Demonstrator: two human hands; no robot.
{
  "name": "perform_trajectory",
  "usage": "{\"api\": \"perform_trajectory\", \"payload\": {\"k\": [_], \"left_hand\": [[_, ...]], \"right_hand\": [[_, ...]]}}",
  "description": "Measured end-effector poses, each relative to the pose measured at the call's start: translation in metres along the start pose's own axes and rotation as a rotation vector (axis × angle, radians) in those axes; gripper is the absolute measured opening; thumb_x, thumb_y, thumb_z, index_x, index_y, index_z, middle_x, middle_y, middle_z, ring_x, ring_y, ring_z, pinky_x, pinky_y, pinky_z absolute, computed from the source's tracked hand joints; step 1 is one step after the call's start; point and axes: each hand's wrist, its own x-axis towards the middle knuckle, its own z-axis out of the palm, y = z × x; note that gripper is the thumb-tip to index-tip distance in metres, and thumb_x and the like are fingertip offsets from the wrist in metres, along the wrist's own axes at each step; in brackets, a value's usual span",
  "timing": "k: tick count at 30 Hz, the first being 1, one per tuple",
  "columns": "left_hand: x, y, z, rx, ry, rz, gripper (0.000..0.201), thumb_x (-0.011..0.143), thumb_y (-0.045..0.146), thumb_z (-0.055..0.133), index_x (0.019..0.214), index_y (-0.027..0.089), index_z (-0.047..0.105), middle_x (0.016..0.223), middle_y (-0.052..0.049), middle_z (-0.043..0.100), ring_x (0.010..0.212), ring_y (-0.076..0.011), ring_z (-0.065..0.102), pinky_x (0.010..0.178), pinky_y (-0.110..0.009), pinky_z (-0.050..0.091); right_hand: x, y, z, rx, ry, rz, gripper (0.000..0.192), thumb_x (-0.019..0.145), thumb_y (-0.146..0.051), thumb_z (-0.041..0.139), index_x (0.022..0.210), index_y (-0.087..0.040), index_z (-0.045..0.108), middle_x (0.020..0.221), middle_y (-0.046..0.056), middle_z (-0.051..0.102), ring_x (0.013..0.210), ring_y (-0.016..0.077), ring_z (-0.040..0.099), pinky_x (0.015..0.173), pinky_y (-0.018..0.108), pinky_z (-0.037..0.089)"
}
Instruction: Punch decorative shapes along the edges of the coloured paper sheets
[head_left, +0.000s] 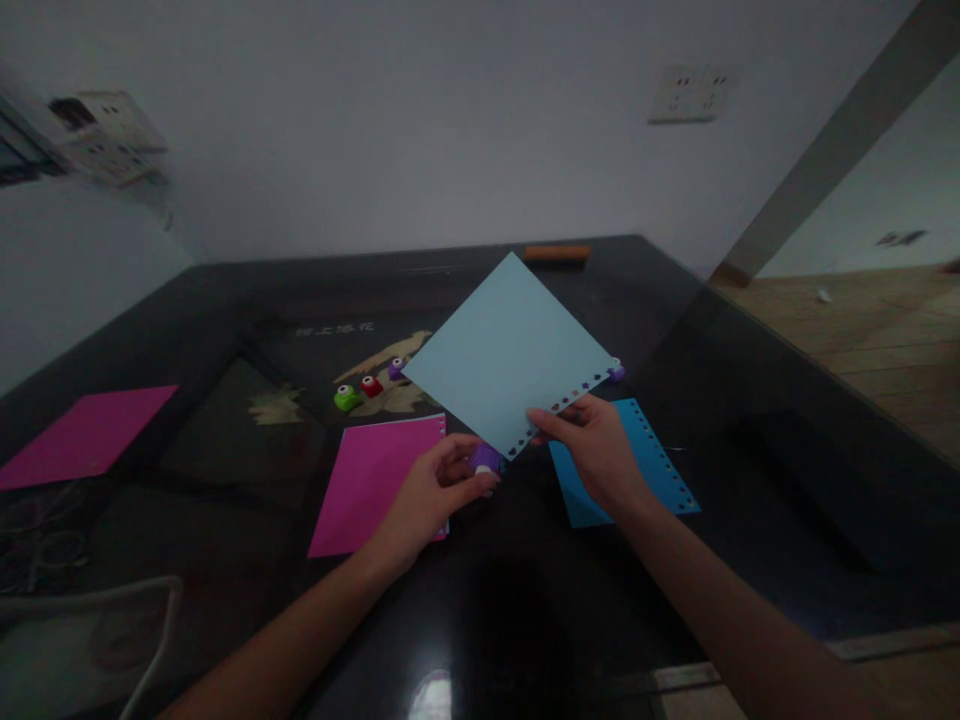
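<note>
The right hand [592,445] is pinching the punched edge of a pale blue sheet [510,350] raised above the table [750,420]; the left hand [435,490] is clamping a purple punch [484,458] at its lower corner, bare tabletop lying nearer.

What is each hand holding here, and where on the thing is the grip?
The right hand pinches the light blue paper sheet at its punched lower edge. The left hand grips a small purple punch at the sheet's bottom corner.

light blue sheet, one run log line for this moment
left hand: purple punch | right hand: light blue sheet, punched edge | dark table
</note>
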Motion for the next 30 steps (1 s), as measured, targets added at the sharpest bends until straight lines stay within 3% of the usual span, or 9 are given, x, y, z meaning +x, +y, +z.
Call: {"api": "perform_trajectory", "payload": {"k": [10,17,25,30], "left_hand": [[-0.004,0.001,0.002,0.034,0.029,-0.022,0.036,0.065,0.029,0.072,0.096,0.019,0.057,0.087,-0.004,0.068,0.086,-0.0225,0.064,0.077,-0.034,0.047],[-0.003,0.001,0.002,0.067,0.034,-0.003,0.034,0.066,0.029,0.072,0.094,0.019,0.057,0.087,-0.004,0.066,0.082,-0.0204,0.063,0.075,-0.032,0.046],[-0.003,0.0,0.002,0.081,0.052,-0.024,0.024,0.066,0.032,0.072,0.083,0.019,0.059,0.069,0.002,0.062,0.066,-0.0159,0.059,0.064,-0.026,0.043],[-0.004,0.007,0.006,0.015,0.069,-0.004,0.019,0.068,0.032,0.069,0.079,0.018,0.062,0.067,0.001,0.064,0.063,-0.0142,0.058,0.063,-0.025,0.043]], "right_hand": [[-0.002,0.001,0.002,0.027,-0.017,-0.026,0.017,0.059,-0.026,0.077,0.07,-0.018,0.066,0.068,0.001,0.069,0.059,0.0138,0.061,0.053,0.028,0.053],[-0.005,0.0,0.002,-0.011,-0.013,-0.039,0.015,0.061,-0.025,0.075,0.071,-0.019,0.066,0.07,0.001,0.07,0.062,0.0155,0.063,0.056,0.03,0.054],[-0.012,-0.002,0.008,-0.1,-0.003,-0.045,0.016,0.061,-0.03,0.075,0.069,-0.018,0.065,0.069,0.002,0.07,0.06,0.017,0.063,0.058,0.033,0.053],[-0.015,0.0,0.012,-0.092,-0.044,-0.022,0.016,0.062,-0.029,0.074,0.069,-0.018,0.066,0.067,0.001,0.069,0.057,0.0152,0.061,0.059,0.032,0.052]]}}
